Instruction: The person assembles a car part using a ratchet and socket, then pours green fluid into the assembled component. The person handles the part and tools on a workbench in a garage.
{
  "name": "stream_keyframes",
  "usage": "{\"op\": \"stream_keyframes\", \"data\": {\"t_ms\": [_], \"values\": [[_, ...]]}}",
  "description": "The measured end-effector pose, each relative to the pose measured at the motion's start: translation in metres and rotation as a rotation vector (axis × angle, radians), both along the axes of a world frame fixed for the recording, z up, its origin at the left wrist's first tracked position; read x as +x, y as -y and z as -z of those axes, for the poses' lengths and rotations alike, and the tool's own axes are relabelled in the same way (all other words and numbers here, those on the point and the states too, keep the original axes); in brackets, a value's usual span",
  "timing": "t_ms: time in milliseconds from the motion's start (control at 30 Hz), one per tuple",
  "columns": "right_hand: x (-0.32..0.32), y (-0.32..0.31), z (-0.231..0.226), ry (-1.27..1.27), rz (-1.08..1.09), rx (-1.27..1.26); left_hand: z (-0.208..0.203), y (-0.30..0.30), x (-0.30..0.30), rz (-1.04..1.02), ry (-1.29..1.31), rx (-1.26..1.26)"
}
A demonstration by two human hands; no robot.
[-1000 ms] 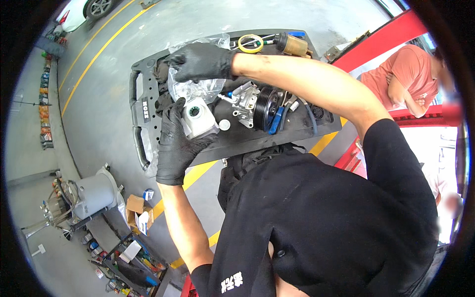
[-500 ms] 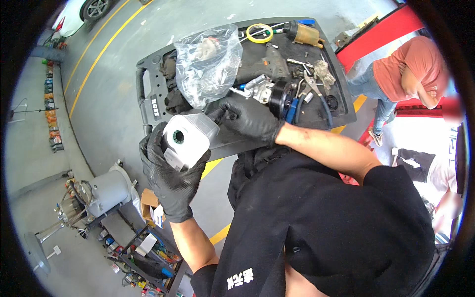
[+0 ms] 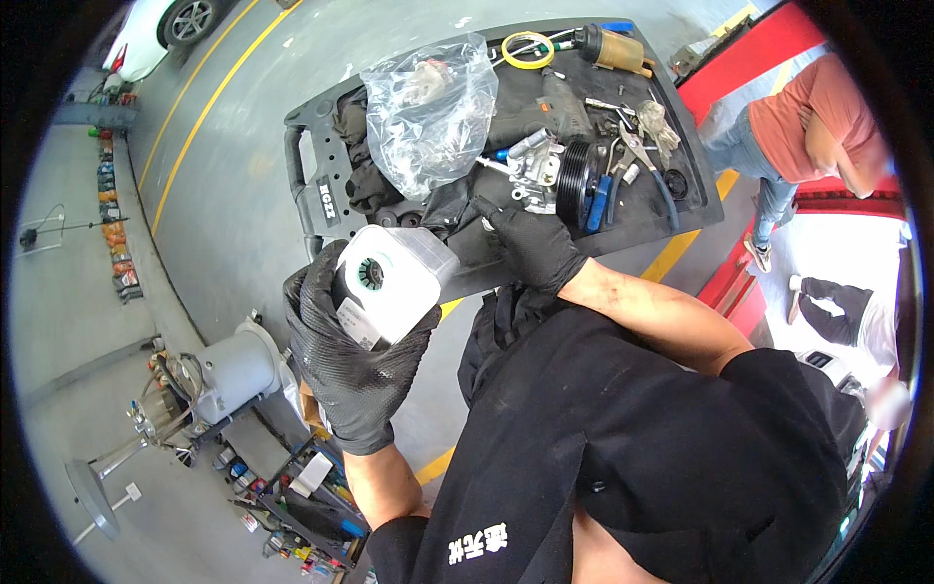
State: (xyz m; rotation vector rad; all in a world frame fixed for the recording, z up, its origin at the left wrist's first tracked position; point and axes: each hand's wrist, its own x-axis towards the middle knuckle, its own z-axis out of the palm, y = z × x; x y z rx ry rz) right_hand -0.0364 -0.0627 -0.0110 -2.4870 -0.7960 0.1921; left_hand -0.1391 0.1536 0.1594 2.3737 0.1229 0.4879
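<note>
My left hand (image 3: 355, 365), in a black glove, is wrapped round a white box (image 3: 413, 277) and holds it tilted before the cart's near edge. Through a round hole in the box's end shows a dark, green-edged ribbed part (image 3: 371, 273). My gloved right hand (image 3: 535, 245) is just right of the box, over the near edge. Its thumb and forefinger are closed around a small pale spot, too small to make out. Just beyond it lies a silver metal compressor (image 3: 535, 180) with a black grooved pulley (image 3: 578, 185).
The black tool cart (image 3: 705, 200) bears a clear plastic bag (image 3: 433, 117), a power drill (image 3: 559, 117), yellow tape (image 3: 527, 51), an amber canister (image 3: 615, 51) and blue-handled pliers (image 3: 650, 170). A person in a red shirt (image 3: 817, 107) stands at the right. A grey tank (image 3: 233, 370) stands lower left.
My right hand has drawn away from the box to the right and lower, beside the compressor. The box has come slightly right with my left hand. The whole view has shifted a little.
</note>
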Motion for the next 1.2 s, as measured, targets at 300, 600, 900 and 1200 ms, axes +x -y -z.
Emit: {"op": "stream_keyframes", "data": {"t_ms": [300, 600, 900, 1200], "values": [[-0.004, 0.028, -0.089, -0.503, -0.089, 0.746, -0.024, 0.033, 0.02, 0.094, -0.033, -0.091], [0.0, 0.091, -0.07, -0.665, -0.06, 1.32, -0.049, 0.114, 0.053, 0.328, 0.036, -0.147], [0.012, 0.155, -0.026, -0.874, 0.256, 1.626, -0.047, 0.207, 0.084, 0.39, 0.019, -0.253], [0.043, 0.209, -0.008, -0.952, 0.16, 1.66, -0.039, 0.28, 0.113, 0.343, -0.008, -0.287]]}}
